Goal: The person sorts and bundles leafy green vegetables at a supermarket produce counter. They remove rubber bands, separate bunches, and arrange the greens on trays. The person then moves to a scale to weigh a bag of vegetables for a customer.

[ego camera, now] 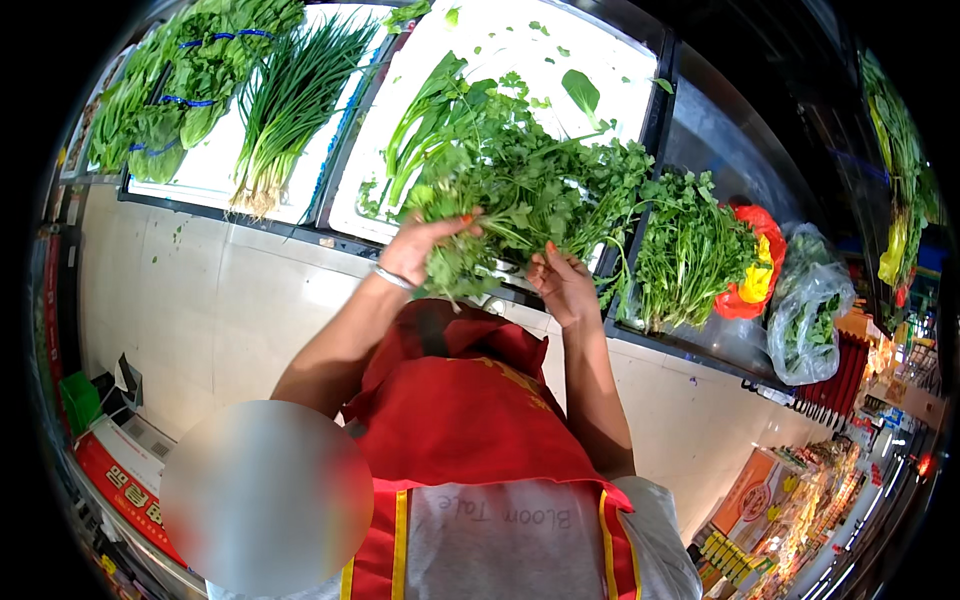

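My left hand (421, 246), with a bracelet at the wrist, grips a leafy bunch of cilantro (457, 271) over the front edge of a white lit display tray (611, 41). My right hand (564, 283) is at the stems just to the right, its thumb and fingers curled close together. Whether a stem is pinched between them cannot be made out. More loose cilantro (547, 169) is heaped on the tray beyond both hands. Stalks of leafy greens (420, 124) lie left of that heap, and a single green leaf (582, 94) lies behind it.
Scallions (289, 112) and tied lettuce bunches (187, 101) lie at the left. To the right are another cilantro pile (686, 251), a red and yellow bag (757, 262) and a clear plastic bag of greens (810, 322). The counter's dark front edge (345, 238) runs before me.
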Available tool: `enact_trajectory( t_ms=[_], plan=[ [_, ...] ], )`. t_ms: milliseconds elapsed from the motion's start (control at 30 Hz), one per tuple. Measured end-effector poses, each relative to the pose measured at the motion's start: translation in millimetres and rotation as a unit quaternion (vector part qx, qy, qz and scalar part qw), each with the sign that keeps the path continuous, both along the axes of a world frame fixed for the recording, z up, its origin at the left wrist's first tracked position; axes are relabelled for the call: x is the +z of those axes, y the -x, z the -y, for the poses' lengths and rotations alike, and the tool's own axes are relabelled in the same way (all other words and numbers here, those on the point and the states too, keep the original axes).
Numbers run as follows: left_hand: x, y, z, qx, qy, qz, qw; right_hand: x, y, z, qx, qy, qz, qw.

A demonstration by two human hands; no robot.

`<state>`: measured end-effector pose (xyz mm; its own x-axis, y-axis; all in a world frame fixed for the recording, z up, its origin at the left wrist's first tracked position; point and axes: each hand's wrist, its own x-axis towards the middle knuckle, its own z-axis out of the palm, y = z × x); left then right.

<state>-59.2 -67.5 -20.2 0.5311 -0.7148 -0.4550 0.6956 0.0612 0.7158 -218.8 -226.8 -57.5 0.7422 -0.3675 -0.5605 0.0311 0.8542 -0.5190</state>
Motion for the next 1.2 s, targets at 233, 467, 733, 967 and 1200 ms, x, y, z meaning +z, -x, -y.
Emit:
enact_trajectory(
  t_ms=[233,467,733,967,1200],
  plan=[
    [67,-54,-4,-0.075,-0.034,0.119,0.989,9,12,19,0.038,0.036,-0.037,0.998],
    [86,-20,27,-0.120,-0.020,0.146,0.982,57,-32,-14,0.070,-0.203,0.021,0.977],
    [234,-20,29,-0.070,-0.002,0.197,0.978,40,-9,44,-0.064,-0.158,-0.028,0.985],
    [221,-3,55,-0.017,-0.045,0.229,0.972,165,-3,-1,-0.074,-0.171,0.091,0.978],
    [121,36,81,-0.161,-0.075,0.386,0.905,146,-17,15,-0.027,0.022,-0.013,0.999]
  ],
)
